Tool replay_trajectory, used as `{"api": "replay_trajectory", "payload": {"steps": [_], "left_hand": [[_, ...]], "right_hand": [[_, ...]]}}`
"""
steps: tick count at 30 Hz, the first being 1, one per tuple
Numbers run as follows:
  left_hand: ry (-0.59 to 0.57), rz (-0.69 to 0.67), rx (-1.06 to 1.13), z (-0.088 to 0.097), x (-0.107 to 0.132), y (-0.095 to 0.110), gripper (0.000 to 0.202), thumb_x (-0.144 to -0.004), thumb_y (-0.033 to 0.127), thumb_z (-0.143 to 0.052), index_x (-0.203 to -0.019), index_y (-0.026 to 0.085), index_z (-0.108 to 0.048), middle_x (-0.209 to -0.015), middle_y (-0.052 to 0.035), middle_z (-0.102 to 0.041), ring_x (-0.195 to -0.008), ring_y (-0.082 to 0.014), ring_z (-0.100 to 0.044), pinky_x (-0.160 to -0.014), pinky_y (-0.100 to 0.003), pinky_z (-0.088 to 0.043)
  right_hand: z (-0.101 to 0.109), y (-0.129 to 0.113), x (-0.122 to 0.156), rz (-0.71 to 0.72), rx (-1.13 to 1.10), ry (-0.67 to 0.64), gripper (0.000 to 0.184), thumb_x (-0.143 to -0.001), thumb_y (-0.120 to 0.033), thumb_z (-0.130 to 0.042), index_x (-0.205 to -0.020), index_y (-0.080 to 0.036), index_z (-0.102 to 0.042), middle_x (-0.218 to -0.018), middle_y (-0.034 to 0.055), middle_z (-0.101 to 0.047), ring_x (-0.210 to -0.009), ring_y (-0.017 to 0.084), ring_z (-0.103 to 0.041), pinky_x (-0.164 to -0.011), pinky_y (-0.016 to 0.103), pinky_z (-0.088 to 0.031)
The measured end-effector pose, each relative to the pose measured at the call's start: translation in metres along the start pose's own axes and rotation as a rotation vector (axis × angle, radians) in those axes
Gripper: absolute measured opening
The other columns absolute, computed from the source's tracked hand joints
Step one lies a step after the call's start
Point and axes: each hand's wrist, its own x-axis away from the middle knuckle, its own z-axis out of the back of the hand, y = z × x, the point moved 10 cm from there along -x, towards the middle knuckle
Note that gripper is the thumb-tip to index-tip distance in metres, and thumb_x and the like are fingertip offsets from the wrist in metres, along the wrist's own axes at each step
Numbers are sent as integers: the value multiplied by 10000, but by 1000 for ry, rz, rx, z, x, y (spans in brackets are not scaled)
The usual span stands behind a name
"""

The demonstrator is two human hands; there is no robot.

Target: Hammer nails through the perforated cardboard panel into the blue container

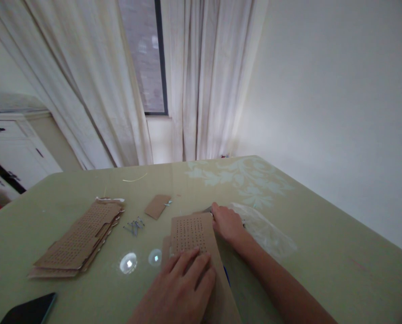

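A brown cardboard strip point(190, 227) punched with rows of small holes lies in front of me, with more cardboard partly under it. My left hand point(184, 281) rests on its near part, fingers stretched out and slightly apart. At the strip's far right corner my right hand point(226, 220) is closed. A narrow grey, metal-looking piece point(207, 209) shows at its fingertips, but the fingers hide what it belongs to. Something blue point(226, 275) peeks out from the strip's right edge. Beside my right hand lies a crumpled clear plastic bag point(266, 231).
Left on the green table point(322, 252) sits a stack of perforated cardboard pieces point(81, 234). Several screws or nails point(134, 226) lie near a small cardboard piece point(157, 207). A dark phone point(30, 309) is at the near left. A wall point(339, 112) borders the right side.
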Motion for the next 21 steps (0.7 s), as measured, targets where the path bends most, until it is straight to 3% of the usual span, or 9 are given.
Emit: {"api": "replay_trajectory", "payload": {"steps": [4,8,11,16,21], "left_hand": [[112,26,-147,-7,3,-4,404,-1090,167,-520,-1452,159,-700,-1523,-158,-723,-1381,-396,-708,-1117,-598,-631],[195,116,-240,2,7,-25,603,-935,-25,-501,-1498,107,-671,-1537,-173,-709,-1366,-367,-722,-1080,-531,-667],[243,90,-292,9,7,-25,706,-832,-93,-488,-1485,88,-682,-1494,-164,-743,-1274,-326,-776,-1012,-450,-702],[341,91,-346,8,7,-12,570,-877,-32,-556,-1409,79,-727,-1309,-151,-830,-1121,-309,-811,-928,-421,-718],[436,108,-384,7,9,-5,415,-1007,126,-626,-1411,87,-713,-1316,-147,-817,-1131,-309,-786,-937,-431,-699]], "right_hand": [[-2,4,-6,-20,-8,22,367,-1081,-382,-736,-1394,-199,-681,-1396,113,-702,-1151,287,-735,-967,501,-646],[-5,7,-12,-13,-24,29,364,-1081,-382,-736,-1392,-200,-683,-1400,114,-701,-1157,288,-733,-972,503,-644],[-7,8,-15,11,-40,21,356,-1082,-383,-734,-1386,-203,-687,-1406,114,-700,-1164,288,-731,-979,505,-641],[-7,9,-15,27,-63,18,354,-1083,-383,-732,-1385,-204,-687,-1403,114,-701,-1160,287,-732,-977,503,-641],[-8,9,-16,33,-72,6,350,-1084,-384,-730,-1382,-204,-689,-1400,113,-702,-1156,285,-733,-975,500,-642]]}}
